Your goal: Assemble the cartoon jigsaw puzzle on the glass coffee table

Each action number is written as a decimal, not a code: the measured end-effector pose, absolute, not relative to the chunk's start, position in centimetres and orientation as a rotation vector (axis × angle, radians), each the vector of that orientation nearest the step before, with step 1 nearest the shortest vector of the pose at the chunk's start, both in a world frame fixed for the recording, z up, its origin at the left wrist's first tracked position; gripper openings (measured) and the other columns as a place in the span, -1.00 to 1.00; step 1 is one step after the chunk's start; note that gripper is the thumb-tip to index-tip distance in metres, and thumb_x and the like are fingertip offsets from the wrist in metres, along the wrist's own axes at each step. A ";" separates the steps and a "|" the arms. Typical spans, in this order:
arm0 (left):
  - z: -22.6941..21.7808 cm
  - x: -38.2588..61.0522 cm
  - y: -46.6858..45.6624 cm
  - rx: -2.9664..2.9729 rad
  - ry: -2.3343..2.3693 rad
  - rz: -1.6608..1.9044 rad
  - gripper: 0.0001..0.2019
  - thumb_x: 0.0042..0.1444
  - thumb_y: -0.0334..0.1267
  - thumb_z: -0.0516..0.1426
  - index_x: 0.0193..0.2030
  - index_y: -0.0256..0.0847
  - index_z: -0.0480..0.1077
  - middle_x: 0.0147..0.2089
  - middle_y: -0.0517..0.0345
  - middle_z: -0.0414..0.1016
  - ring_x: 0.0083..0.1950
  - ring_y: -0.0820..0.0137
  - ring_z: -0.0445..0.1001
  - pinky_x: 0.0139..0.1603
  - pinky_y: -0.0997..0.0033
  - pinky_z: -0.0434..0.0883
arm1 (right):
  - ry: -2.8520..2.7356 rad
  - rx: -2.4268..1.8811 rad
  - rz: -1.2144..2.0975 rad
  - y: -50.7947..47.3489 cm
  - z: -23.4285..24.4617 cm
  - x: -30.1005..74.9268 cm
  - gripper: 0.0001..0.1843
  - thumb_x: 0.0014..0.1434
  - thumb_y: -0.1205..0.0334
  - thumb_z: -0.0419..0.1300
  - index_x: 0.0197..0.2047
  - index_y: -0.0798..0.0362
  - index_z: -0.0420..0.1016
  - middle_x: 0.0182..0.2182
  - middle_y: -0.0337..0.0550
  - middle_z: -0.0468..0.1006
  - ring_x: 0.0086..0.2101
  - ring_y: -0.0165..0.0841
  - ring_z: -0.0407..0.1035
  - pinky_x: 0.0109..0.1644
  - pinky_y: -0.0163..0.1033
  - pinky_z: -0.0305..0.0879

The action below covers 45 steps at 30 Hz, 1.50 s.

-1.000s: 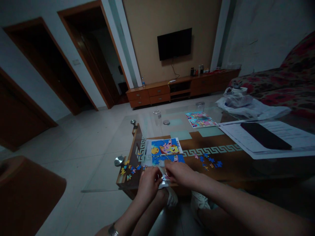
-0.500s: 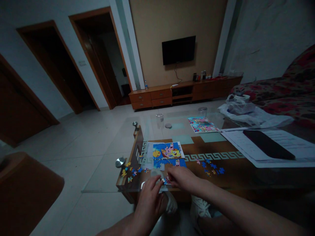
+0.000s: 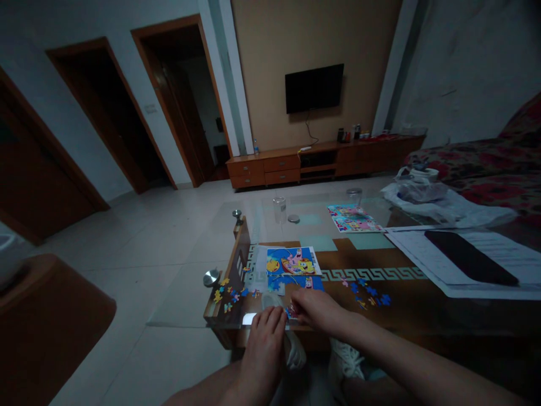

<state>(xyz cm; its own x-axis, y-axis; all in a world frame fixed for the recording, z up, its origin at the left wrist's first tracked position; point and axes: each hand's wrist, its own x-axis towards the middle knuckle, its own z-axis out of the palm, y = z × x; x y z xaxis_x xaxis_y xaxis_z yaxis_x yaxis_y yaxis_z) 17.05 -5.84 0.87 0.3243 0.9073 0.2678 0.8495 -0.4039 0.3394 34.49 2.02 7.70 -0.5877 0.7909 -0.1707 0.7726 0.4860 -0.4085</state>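
Note:
At the near edge of the glass table, my left hand lies with its fingers stretched side by side, the tips beside a small cluster of puzzle pieces. My right hand is pinched over that cluster from the right. A puzzle piece seems to be in its fingertips, mostly hidden by the hand. Just beyond lies a partly assembled blue puzzle, below a cartoon picture sheet. Loose yellow and blue pieces are scattered on the left, and more blue pieces on the right.
A clear glass, a round lid and another glass stand farther back. Cartoon cards, papers under a black phone, and a plastic bag occupy the right side. Metal knobs stick up at left.
My left hand's thumb and fingers have come together and now lie flatter near the pieces. My right hand stays pinched in about the same place. The view has shifted slightly.

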 end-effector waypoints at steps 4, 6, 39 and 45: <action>1.0 16.0 -5.5 2.190 1.521 0.927 -0.45 -0.02 -0.52 -0.02 0.17 -0.23 0.31 0.18 -0.12 0.37 0.20 0.16 0.33 0.21 0.02 0.32 | -2.672 -1.392 0.698 1.9 7.9 34.6 -0.87 0.06 0.43 0.22 -0.27 0.13 0.51 -0.29 -0.10 0.57 -0.29 -0.30 0.41 -0.27 -0.32 0.17; 1.0 15.6 -5.5 2.066 1.553 1.050 -0.48 0.00 -0.51 -0.03 0.14 -0.21 0.32 0.21 -0.11 0.34 0.23 0.19 0.31 0.23 0.06 0.32 | -2.677 -1.383 0.690 1.8 8.0 34.6 -0.87 0.07 0.42 0.21 -0.26 0.12 0.50 -0.27 -0.11 0.57 -0.28 -0.31 0.41 -0.26 -0.32 0.17; -1.6 16.3 -5.9 2.459 1.651 0.776 -0.32 -0.17 -0.63 -0.01 0.18 -0.24 0.22 0.20 -0.11 0.33 0.22 0.10 0.28 0.18 -0.06 0.33 | -2.832 -1.364 0.477 -0.5 9.7 33.9 -0.75 0.09 0.48 0.09 -0.20 0.09 0.52 -0.16 -0.01 0.55 -0.17 -0.21 0.43 -0.14 -0.25 0.27; -1.1 16.2 -6.1 2.425 1.613 0.796 -0.34 -0.15 -0.64 -0.03 0.18 -0.29 0.20 0.21 -0.16 0.31 0.24 0.14 0.26 0.22 -0.02 0.30 | -2.857 -1.391 0.442 -0.9 10.1 34.1 -0.63 0.07 0.49 0.11 -0.06 0.10 0.54 -0.08 0.08 0.55 -0.07 -0.11 0.44 0.00 -0.15 0.32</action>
<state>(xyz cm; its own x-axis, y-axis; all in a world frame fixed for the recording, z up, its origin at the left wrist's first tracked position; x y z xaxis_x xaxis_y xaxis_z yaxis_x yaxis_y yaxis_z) 16.20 -6.13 -1.11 0.2929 0.8872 0.3565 0.8228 -0.4239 0.3787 34.14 -0.90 10.11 -0.6222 0.7623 -0.1783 0.7805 0.5865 -0.2163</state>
